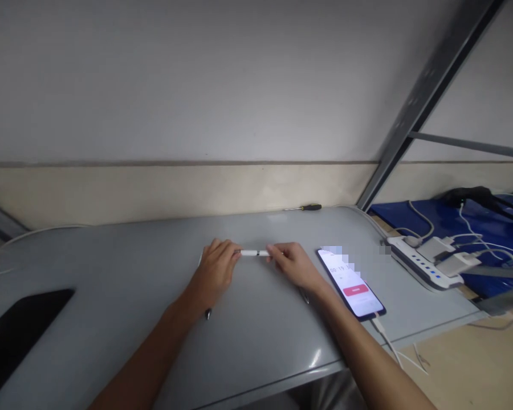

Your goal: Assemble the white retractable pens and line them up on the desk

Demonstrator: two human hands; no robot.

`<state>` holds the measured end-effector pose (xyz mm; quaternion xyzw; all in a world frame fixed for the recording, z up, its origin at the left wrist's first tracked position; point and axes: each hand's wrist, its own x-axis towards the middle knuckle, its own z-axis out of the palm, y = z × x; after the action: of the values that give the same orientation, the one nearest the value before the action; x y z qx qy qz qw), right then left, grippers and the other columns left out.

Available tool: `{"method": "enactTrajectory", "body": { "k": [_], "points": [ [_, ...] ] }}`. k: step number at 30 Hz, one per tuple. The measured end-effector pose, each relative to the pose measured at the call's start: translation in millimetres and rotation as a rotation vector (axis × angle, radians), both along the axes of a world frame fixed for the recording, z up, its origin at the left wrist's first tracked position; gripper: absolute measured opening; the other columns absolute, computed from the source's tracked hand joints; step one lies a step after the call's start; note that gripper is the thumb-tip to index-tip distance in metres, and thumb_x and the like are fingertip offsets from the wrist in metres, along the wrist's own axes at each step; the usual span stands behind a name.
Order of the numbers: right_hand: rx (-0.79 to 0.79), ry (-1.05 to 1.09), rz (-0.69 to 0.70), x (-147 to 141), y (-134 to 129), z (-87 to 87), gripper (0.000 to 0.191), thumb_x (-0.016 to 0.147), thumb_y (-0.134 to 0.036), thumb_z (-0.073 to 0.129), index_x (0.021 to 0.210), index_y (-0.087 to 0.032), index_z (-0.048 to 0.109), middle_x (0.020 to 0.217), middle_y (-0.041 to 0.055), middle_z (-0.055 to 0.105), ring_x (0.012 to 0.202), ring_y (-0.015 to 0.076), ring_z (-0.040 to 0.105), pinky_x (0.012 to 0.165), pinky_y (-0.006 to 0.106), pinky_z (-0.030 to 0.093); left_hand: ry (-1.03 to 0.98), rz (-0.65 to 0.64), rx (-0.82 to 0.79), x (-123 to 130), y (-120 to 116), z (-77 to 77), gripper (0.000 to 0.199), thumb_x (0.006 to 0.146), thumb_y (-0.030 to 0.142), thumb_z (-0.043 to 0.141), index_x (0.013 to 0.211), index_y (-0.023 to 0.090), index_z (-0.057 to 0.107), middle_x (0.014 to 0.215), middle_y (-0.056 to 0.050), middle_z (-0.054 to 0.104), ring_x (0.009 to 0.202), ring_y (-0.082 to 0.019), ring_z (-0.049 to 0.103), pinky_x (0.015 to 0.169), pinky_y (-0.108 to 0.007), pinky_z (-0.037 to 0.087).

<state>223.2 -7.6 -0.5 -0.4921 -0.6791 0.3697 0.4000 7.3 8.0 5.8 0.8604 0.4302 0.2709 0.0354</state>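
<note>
Pen (250, 253), white with a dark band, spans the gap between our hands at frame centre; our left hand (217, 265) and right hand (291, 263) each pinch one end with closed fingers, which hide both tips. Our left wrist partly covers a small dark piece (208, 314); our right forearm obscures most of a thin metallic item. Black object (21, 330), lower left, is cut off.
</note>
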Motion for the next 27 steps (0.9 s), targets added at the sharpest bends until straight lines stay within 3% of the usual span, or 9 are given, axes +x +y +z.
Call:
{"method": "enactTrajectory", "body": {
  "k": [2,6,9,11,16,19,22,24,27],
  "points": [
    [0.007,0.001,-0.011,-1,0,-0.9,0.042,0.092,-0.05,0.046,0.078,-0.016,0.067,0.058,-0.0024,0.046,0.054,0.0112,0.039,0.054,0.025,0.029,0.02,0.008,0.014,-1,1,-0.2,0.029,0.099,0.026,0.031,0.088,0.02,0.057,0.082,-0.003,0.061,0.081,-0.02,0.048,0.075,-0.034,0.035],
    [0.162,-0.013,0.004,-2,-2,1.3,0.029,0.085,-0.042,0.062,0.1,-0.018,0.068,0.073,0.0002,0.06,0.063,0.0127,0.048,0.061,0.025,0.035,0.058,0.046,0.035,-4,3,-2.4,0.027,0.097,0.022,0.034,0.08,0.02,0.054,0.076,-0.002,0.061,0.078,-0.02,0.049,0.072,-0.034,0.033],
    [0.176,-0.08,0.048,-3,-5,4.9,0.027,0.09,-0.039,0.055,0.084,-0.017,0.069,0.069,-0.0001,0.058,0.061,0.0117,0.045,0.06,0.025,0.032,0.087,0.045,0.042,-4,3,-1.4,0.027,0.093,0.015,0.034,0.074,0.02,0.052,0.073,-0.002,0.06,0.077,-0.02,0.049,0.07,-0.033,0.032],
    [0.088,-0.034,0.096,-3,-6,6.7,0.031,0.09,-0.04,0.053,0.077,-0.016,0.066,0.064,-0.0017,0.052,0.059,0.0108,0.04,0.057,0.025,0.029,0.102,0.061,0.089,-4,1,1.7,0.029,0.093,0.013,0.034,0.071,0.02,0.052,0.069,-0.002,0.06,0.075,-0.02,0.048,0.069,-0.034,0.031],
    [-0.263,0.302,0.196,-3,-6,7.2,0.03,0.083,-0.044,0.062,0.074,-0.015,0.064,0.052,-0.0068,0.033,0.048,0.0079,0.026,0.048,0.024,0.019,0.136,0.085,0.246,-1,-4,10.0,0.034,0.097,0.019,0.033,0.073,0.02,0.057,0.068,-0.003,0.061,0.071,-0.02,0.047,0.07,-0.036,0.031],
    [-0.283,0.498,0.098,-5,-3,6.7,0.029,0.079,-0.043,0.068,0.073,-0.015,0.063,0.054,-0.0054,0.04,0.048,0.0078,0.031,0.047,0.023,0.022,0.097,0.067,0.222,1,-5,9.7,0.03,0.098,0.024,0.034,0.085,0.02,0.061,0.077,-0.004,0.064,0.077,-0.021,0.051,0.072,-0.036,0.033],
    [-0.237,0.759,-0.007,-7,2,6.4,0.024,0.076,-0.038,0.071,0.076,-0.016,0.062,0.075,0.002,0.056,0.067,0.0123,0.05,0.055,0.022,0.037,0.057,-0.03,0.133,4,-6,6.7,0.027,0.099,0.028,0.035,0.096,0.02,0.061,0.087,-0.004,0.066,0.085,-0.019,0.056,0.079,-0.036,0.035],
    [-0.274,0.934,-0.048,-6,6,5.8,0.021,0.078,-0.038,0.067,0.081,-0.018,0.061,0.082,0.0044,0.059,0.076,0.0152,0.054,0.062,0.024,0.043,0.037,-0.083,0.086,6,-7,4.7,0.027,0.099,0.028,0.034,0.099,0.02,0.06,0.091,-0.003,0.067,0.089,-0.019,0.058,0.082,-0.036,0.036],
    [-0.388,1.099,-0.055,-2,10,4.1,0.022,0.082,-0.04,0.061,0.092,-0.02,0.057,0.066,-0.0014,0.051,0.054,0.0107,0.044,0.048,0.021,0.036,0.049,-0.017,0.084,5,-5,2.4,0.025,0.097,0.029,0.037,0.097,0.02,0.061,0.093,-0.004,0.068,0.091,-0.02,0.058,0.083,-0.037,0.037]
  ]
}}
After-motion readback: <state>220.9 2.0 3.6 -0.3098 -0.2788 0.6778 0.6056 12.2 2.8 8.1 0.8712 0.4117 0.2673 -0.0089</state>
